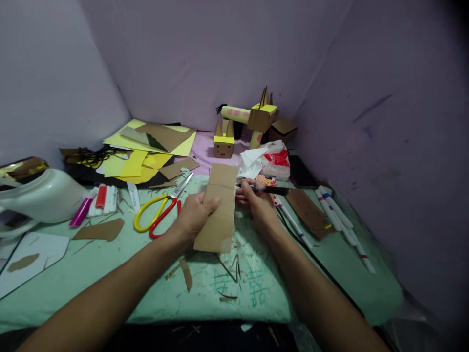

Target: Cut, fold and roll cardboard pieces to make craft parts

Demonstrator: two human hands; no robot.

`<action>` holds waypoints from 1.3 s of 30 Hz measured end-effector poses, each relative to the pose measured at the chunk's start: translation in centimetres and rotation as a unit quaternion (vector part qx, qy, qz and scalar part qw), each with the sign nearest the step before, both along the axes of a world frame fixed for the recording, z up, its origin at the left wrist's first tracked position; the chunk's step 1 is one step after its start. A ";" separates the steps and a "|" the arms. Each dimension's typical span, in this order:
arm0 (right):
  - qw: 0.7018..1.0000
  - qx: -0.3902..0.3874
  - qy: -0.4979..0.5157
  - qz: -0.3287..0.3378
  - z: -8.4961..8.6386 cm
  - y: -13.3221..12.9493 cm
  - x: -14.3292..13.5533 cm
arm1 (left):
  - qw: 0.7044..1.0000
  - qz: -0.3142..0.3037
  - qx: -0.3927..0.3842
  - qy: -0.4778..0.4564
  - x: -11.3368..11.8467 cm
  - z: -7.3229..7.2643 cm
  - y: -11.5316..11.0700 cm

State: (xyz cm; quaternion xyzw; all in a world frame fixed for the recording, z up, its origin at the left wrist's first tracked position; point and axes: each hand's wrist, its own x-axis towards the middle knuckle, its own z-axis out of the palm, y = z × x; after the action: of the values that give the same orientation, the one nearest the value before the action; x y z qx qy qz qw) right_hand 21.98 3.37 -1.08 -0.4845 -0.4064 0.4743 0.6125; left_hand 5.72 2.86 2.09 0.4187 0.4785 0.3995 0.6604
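Observation:
My left hand (196,215) grips a folded-looking strip of brown cardboard (221,210) by its left edge, thumb on top. The strip is held above the table, with a crease across its upper part. In my right hand (256,200), at the strip's right edge, is a slim black pen-like tool (276,190). Its tip points left toward the cardboard; I cannot tell whether it is a pen or a knife. Left of my left hand lie scissors (172,200) with one yellow and one red handle, blades apart.
Yellow and brown sheets (164,137) are piled at the back left, near a white jug (54,195) and several markers (99,198). Cardboard animal figures (262,117) stand at the back, beside a tissue pack (276,160). White markers (339,215) lie right; scraps (186,274) litter the front.

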 end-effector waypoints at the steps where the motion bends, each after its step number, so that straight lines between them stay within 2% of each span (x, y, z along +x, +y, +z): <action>1: 0.998 0.021 -0.053 -0.003 -0.1 0.0 0.4 | 1.000 0.018 -0.001 -0.003 -0.3 0.2 0.3; 5: 0.958 0.098 -0.267 0.041 -0.6 -0.1 1.6 | 0.997 0.066 -0.018 -0.021 -1.4 0.5 1.2; 9: 0.907 0.138 -0.393 0.066 -1.3 0.1 2.0 | 0.996 0.074 -0.031 -0.037 -1.4 0.5 1.2; 12: 0.888 0.168 -0.429 0.018 -0.9 -0.6 1.8 | 0.996 0.077 -0.028 -0.045 -1.2 0.4 1.1; 15: 0.878 0.231 -0.417 -0.034 0.4 -2.2 0.8 | 0.994 0.089 -0.024 -0.055 -1.1 0.5 1.1; 16: 0.870 0.276 -0.407 -0.024 0.9 -2.8 0.2 | 0.994 0.094 -0.020 -0.059 -1.0 0.5 1.1; 18: 0.832 0.367 -0.414 0.037 1.7 -3.8 -1.0 | 0.993 0.101 -0.011 -0.066 -0.8 0.4 1.1; 20: 0.801 0.407 -0.430 0.083 2.1 -4.4 -2.3 | 0.992 0.103 -0.005 -0.071 -0.6 0.3 1.2; 21: 0.795 0.410 -0.437 0.092 2.1 -4.5 -2.8 | 0.992 0.104 -0.005 -0.074 -0.5 0.3 1.2; 23: 0.798 0.405 -0.436 0.093 2.0 -4.5 -3.5 | 0.991 0.106 -0.011 -0.079 -0.2 0.2 1.2; 30: 0.856 0.346 -0.372 0.096 1.3 -4.5 -3.9 | 0.991 0.098 -0.020 -0.090 0.1 0.0 0.9; 39: 0.865 0.342 -0.356 0.090 1.0 -4.6 -4.3 | 0.993 0.105 -0.007 -0.046 0.1 0.4 0.3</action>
State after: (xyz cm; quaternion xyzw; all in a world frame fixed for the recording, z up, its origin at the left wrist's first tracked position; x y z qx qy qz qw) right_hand 17.68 -1.25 -0.10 -0.3417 -0.7754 0.1538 0.5083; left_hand 5.77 3.16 2.51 0.3423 0.4920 0.4823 0.6389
